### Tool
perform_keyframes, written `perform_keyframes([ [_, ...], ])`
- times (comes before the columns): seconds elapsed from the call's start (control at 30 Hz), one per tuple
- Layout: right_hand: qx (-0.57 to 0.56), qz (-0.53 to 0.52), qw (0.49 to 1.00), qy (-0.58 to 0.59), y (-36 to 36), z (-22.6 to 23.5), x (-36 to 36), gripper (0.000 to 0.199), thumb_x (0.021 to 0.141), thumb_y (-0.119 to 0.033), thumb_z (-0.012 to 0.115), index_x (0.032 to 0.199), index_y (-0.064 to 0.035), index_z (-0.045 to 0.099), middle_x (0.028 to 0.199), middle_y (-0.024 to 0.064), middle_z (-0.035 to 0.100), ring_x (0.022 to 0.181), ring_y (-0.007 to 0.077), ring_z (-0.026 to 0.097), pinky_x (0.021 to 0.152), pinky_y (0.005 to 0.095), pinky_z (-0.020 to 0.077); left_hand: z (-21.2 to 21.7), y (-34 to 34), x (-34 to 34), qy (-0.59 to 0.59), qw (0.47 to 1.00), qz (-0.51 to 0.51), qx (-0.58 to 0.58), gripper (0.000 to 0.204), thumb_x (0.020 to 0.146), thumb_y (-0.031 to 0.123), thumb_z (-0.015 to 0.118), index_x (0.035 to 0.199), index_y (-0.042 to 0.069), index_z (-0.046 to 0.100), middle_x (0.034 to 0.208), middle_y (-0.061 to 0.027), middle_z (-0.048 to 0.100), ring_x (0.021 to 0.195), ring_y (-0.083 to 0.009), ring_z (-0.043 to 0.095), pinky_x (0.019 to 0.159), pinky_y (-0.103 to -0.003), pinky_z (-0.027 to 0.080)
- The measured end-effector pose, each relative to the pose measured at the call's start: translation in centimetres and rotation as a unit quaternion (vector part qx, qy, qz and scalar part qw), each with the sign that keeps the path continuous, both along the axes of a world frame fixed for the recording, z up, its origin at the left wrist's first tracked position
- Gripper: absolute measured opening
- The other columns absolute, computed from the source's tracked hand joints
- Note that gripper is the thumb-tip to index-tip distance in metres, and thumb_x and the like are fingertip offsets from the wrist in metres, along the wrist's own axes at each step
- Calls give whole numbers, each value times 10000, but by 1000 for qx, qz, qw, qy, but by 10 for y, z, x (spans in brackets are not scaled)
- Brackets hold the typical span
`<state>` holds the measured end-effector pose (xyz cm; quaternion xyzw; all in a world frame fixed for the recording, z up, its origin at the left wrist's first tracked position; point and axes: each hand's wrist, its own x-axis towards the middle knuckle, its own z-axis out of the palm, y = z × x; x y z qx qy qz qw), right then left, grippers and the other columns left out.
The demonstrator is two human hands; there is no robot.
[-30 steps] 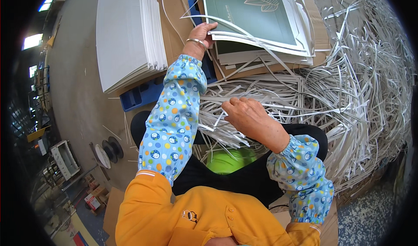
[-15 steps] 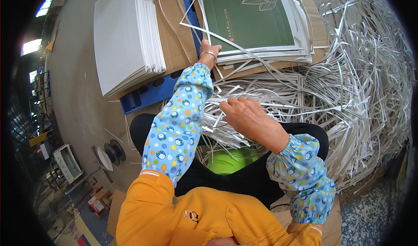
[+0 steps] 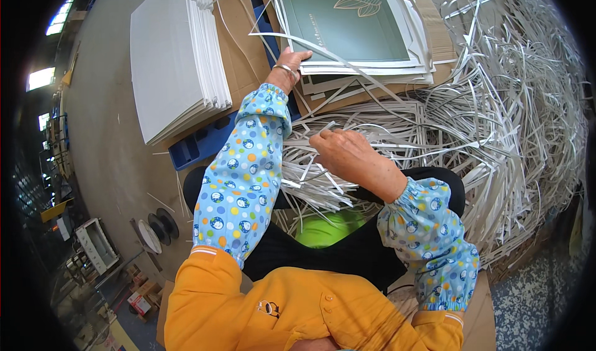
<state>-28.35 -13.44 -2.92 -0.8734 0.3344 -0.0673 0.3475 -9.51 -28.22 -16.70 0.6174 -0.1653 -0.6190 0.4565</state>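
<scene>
Left hand point(image 3: 290, 64) pinches the near-left corner of the green printed sheet point(image 3: 351, 31): thumb on top, fingers mostly hidden below. Can't tell how many layers are in that pinch. Sheet sits on top of its pile point(image 3: 424, 56); near edge looks slightly raised. Main risk: one-corner hold. An off-axis pull could crease that corner or drag the uneven layers underneath. Loose white strip point(image 3: 273, 35) crosses the sheet's near-left corner; could snag or scuff the print if the two slide. Right hand point(image 3: 347, 155) is on the person's side of the sheet, fingers curled in over the strip heap point(image 3: 496, 134). Can't tell if it pinches a strip; if so, tangled ends could tug along. White stack point(image 3: 164, 65), left of the sheet: staggered edge, might shift if the sleeve point(image 3: 239, 177) bumps it.
</scene>
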Motion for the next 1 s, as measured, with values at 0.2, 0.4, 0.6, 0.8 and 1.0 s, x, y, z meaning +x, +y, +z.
perform_keyframes([
  [0.2, -117, -244, 941, -205, -49, 11, -40, 154, 766, -123, 585, 894, -45, 551, 798, 91, 600, 669, 244, 596, 585, 321, 479, 66, -8, 3, 12, 990, -34, -135, 279, 745, 12, 602, 993, -27, 479, 863, -118, 581, 752, -216, 597, 689, -341, 523],
  [0.4, -84, -556, 746, -358, -85, -3, -130, 170, 826, -134, 553, 910, 13, 546, 806, 100, 609, 755, 147, 576, 648, 256, 463, 102, 89, 57, 27, 991, -30, -126, 271, 781, 54, 567, 1028, -21, 485, 886, -114, 583, 762, -208, 595, 666, -321, 517],
  [0.6, 207, -568, 793, -76, -66, -69, -152, 498, 762, -407, 586, 996, 27, 519, 884, 127, 541, 768, 208, 536, 684, 291, 442, 99, 163, 78, 115, 990, -14, -81, 244, 800, 27, 532, 1034, -18, 476, 880, -110, 587, 746, -201, 601, 637, -317, 518],
  [0.8, 240, -283, 908, -193, -37, -111, -154, 481, 848, -399, 480, 994, 49, 579, 843, 107, 615, 661, 126, 542, 631, 238, 426, 124, 219, 83, 224, 968, 39, -108, 303, 807, 15, 527, 1097, -35, 453, 958, -130, 570, 811, -213, 597, 706, -329, 515],
  [1.0, 446, -352, 795, -213, -34, -84, -115, 239, 781, -147, 595, 939, 30, 568, 759, 93, 605, 582, 144, 586, 519, 236, 459, 120, 240, 109, 88, 993, -21, -71, 358, 773, 25, 573, 1096, -50, 439, 951, -128, 566, 789, -193, 592, 703, -322, 513],
])
